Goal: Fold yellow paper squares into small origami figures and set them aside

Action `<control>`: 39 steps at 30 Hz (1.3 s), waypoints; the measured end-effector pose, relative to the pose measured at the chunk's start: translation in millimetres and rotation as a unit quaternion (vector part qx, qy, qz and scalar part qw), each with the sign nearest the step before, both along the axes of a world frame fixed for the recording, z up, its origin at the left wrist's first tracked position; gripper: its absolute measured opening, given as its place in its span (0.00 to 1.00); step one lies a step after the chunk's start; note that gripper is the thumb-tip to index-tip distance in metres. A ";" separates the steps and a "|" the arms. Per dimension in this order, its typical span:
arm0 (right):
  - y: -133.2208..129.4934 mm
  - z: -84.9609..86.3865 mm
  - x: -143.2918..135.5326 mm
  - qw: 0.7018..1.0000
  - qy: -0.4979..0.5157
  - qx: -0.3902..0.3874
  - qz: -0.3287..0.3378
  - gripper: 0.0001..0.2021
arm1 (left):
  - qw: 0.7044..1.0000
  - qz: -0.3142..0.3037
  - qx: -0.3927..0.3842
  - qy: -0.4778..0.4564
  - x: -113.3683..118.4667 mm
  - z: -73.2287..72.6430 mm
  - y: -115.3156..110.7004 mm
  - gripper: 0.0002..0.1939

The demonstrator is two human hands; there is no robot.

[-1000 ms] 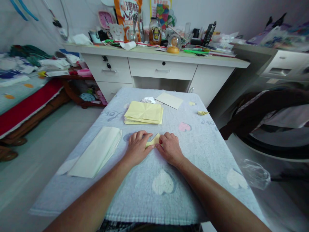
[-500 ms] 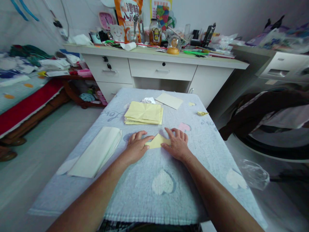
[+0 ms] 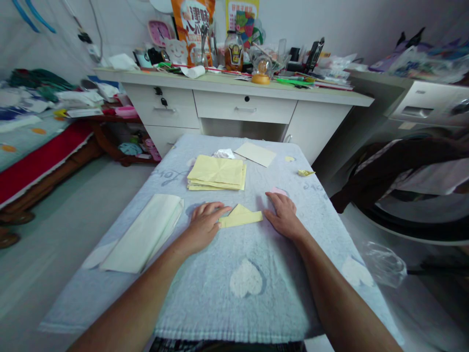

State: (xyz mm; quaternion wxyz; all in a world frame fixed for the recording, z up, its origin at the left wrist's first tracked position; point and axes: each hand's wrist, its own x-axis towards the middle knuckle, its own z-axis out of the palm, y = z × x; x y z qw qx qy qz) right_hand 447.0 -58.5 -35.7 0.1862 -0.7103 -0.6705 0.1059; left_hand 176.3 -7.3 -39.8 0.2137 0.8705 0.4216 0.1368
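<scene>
A small folded yellow paper lies on the cloth-covered table, a pointed peak above a long flat strip. At its left end is my left hand, thumb and forefinger closed on the edge, the other fingers curved on the cloth. My right hand rests just off the strip's right end, fingers apart and nothing in them. Beyond the hands sits a stack of yellow paper sheets with crease lines on the top one. A small folded yellow paper piece lies near the table's right edge.
Pale folded paper lies left of my left arm. A cream sheet and crumpled white tissue are at the table's far side. Behind stands a cluttered white desk; a washing machine is at right, a bed at left.
My right hand has come off the paper and moved right. The strip along the paper's lower edge now shows across to its right end. My left hand stays at the left end.
</scene>
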 end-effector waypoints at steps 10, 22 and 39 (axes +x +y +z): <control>-6.2 3.6 -31.8 0.993 0.016 0.048 0.109 0.21 | 0.994 -0.065 -0.017 -0.084 6.7 11.2 -3.3 0.34; -5.4 7.9 -44.8 0.990 0.035 0.007 0.140 0.23 | 0.995 -0.033 -0.001 -0.091 8.0 5.4 -5.5 0.33; -11.9 18.1 -54.3 0.973 0.093 0.138 0.160 0.07 | 0.968 0.011 0.041 -0.248 11.2 12.4 -16.3 0.22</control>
